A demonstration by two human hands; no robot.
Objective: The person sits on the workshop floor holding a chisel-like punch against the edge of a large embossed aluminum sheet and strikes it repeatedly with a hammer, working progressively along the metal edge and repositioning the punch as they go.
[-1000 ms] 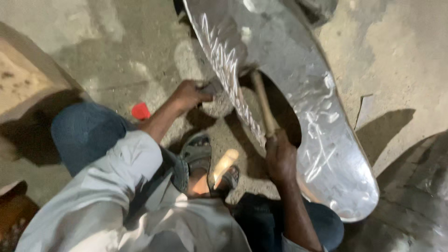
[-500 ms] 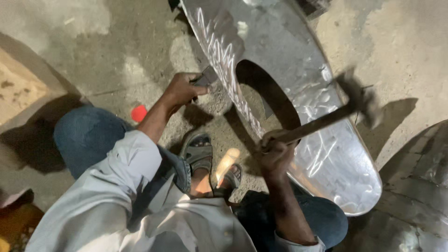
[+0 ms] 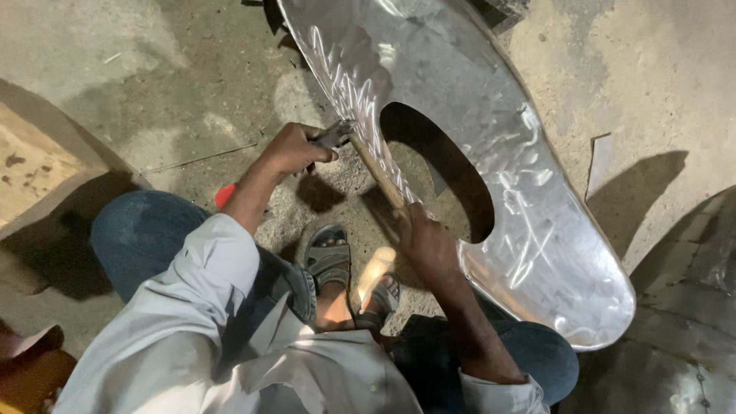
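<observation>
Head camera looks straight down on you crouched over the concrete floor [image 3: 153,92], and at the far left a pale slab [image 3: 34,172] lies well apart from the work. Nearer in, a small red object [image 3: 225,195] peeks out from behind your left forearm. Your left hand [image 3: 295,149] has its fingers curled tight around a short dark metal tool [image 3: 335,136], whose tip is pressed against the near edge of the shiny metal sheet [image 3: 475,100]; held that way, the tool looks steadied to take a blow right at the rim. Between your knees, your sandalled foot [image 3: 331,261] rests on the gritty ground just beside the sheet, seemingly bracing your crouch. Your right hand [image 3: 429,245] is clenched around the lower end of a wooden-handled hammer [image 3: 379,175], its shaft slanting up and left so the head meets the tool in your left hand. The sheet itself tilts up and away from you, its large oval cutout [image 3: 441,172] just beyond the hammer shaft. At the far right a scrap of metal [image 3: 599,165] lies on the floor beside a shadow.
</observation>
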